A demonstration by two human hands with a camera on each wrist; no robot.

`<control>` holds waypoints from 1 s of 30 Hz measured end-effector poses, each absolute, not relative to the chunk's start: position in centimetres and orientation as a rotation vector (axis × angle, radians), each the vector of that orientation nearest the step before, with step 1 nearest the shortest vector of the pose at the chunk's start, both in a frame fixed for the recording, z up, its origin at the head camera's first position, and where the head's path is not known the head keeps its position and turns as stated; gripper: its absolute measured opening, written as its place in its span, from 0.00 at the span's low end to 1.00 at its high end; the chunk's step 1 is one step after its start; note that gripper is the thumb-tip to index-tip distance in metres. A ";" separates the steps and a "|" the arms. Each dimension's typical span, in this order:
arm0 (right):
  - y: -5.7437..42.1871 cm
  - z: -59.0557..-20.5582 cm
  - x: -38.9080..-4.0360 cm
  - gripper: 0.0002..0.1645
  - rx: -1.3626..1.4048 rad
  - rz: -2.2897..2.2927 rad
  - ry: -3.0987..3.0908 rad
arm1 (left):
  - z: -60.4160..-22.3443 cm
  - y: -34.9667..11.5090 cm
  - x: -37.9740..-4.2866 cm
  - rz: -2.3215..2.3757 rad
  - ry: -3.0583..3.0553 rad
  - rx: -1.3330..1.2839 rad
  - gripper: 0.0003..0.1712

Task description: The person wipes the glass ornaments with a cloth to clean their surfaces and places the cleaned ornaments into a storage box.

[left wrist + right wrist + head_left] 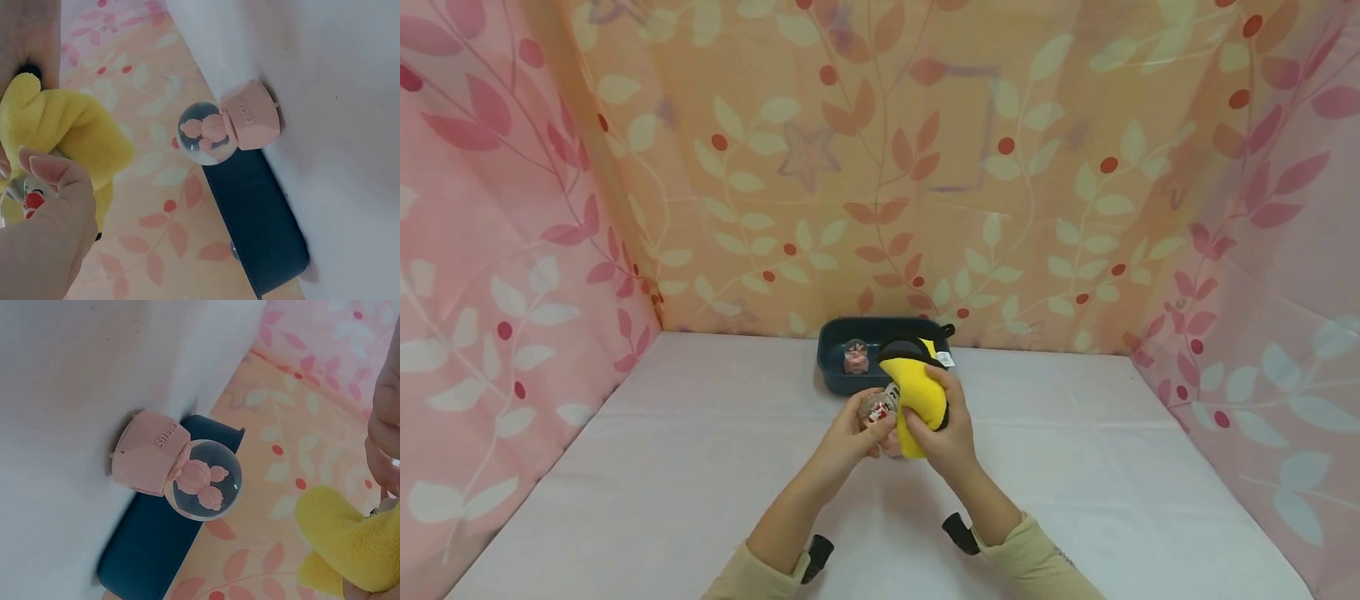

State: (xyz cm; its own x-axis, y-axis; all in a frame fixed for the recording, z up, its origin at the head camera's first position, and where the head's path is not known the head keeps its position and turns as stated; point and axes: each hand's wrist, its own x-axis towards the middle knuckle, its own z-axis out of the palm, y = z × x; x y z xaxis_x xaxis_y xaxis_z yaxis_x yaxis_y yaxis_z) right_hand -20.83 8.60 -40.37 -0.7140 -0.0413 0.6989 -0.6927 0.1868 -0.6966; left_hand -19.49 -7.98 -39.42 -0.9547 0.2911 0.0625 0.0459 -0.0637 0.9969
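Observation:
My left hand [854, 427] grips a clear snow globe [877, 408] with a red and white figure inside. My right hand [951, 433] holds a plush yellow cloth [919, 400] with dark edging, bunched against the globe's right side. In the left wrist view the yellow cloth [81, 125] bulges behind the left fingers. Below the hands, a pink-based snow globe [150, 453] with pink cactus shapes stands upright on the table; in the head view the hands mostly cover it.
A dark blue bin [850, 385] stands behind the hands near the back curtain. It contains another pink-based snow globe [856, 358]. A black and yellow piece shows at its right side; whether it belongs to the held cloth I cannot tell. Patterned curtains surround the white table [700, 433].

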 end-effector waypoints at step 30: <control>9.5 -38.8 -21.0 0.36 0.249 2.180 -1.786 | -39.3 -8.6 -19.2 2.179 2.030 0.354 0.31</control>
